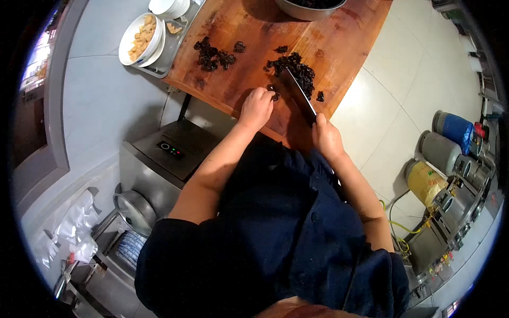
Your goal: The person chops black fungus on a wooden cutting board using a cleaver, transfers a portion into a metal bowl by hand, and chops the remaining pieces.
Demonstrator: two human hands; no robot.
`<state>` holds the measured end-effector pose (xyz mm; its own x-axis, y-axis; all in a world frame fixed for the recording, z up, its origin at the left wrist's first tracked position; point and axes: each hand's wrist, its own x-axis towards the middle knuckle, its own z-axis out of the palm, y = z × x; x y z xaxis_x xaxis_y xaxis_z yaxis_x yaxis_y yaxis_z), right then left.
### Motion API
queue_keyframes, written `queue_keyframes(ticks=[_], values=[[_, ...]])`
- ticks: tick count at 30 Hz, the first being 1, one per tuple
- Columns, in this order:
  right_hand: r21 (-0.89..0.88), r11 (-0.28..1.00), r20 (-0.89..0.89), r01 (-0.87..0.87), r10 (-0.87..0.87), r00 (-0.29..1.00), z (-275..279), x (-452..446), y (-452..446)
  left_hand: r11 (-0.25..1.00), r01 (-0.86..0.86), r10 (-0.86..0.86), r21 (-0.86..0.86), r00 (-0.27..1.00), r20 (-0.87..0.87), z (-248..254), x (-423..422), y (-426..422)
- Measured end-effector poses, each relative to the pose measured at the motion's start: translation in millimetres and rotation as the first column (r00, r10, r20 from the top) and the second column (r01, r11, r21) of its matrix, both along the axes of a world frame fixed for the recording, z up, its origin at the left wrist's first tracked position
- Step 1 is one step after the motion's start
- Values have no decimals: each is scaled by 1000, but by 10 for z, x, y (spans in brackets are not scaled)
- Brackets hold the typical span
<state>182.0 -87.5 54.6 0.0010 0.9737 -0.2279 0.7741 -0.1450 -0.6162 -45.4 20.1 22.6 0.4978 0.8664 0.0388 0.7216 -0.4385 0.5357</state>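
Note:
Near the front edge of the wooden board [238, 26], my left hand [257, 109] has its fingers closed on a small dark piece [274, 93]. My right hand [327, 139] grips the handle of a cleaver [298, 94], whose blade points away from me and leans to the left. Against the blade's right side lies a heap of chopped black fungus-like pieces [300, 73]. A looser group of black pieces [213, 57] sits farther left on the board. The cleaver's handle is mostly hidden by my right hand.
A metal bowl [310, 10] of dark pieces stands at the board's far edge. On a metal tray [170, 62] at the left is a white bowl [127, 45] with light brown chunks. Gas cylinders [440, 152] stand at the right. A metal appliance [151, 169] is below left.

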Motion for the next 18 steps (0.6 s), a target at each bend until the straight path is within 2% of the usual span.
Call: queue_keyframes(ticks=[3,6,8,12,15,18], values=[[15,1000,-3,-2,2,1000,-8,20,13,999,-41,41,-1,998,54,-5,4,-46],[13,1000,-7,-23,23,1000,83,6,-8,999,-14,10,34,993,117,-77,-61,-16],[8,999,14,-52,52,999,129,16,-38,1000,9,-10,4,995,98,-117,-90,0],[-131,983,76,-132,143,987,368,-107,17,998,2,-3,-68,1000,-12,-66,-81,3],[-284,948,175,-146,201,964,342,-250,106,999,33,-33,-6,999,33,-122,-113,-7],[-204,971,156,-120,154,976,215,-306,130,997,63,-66,48,996,63,-184,-158,-24]])
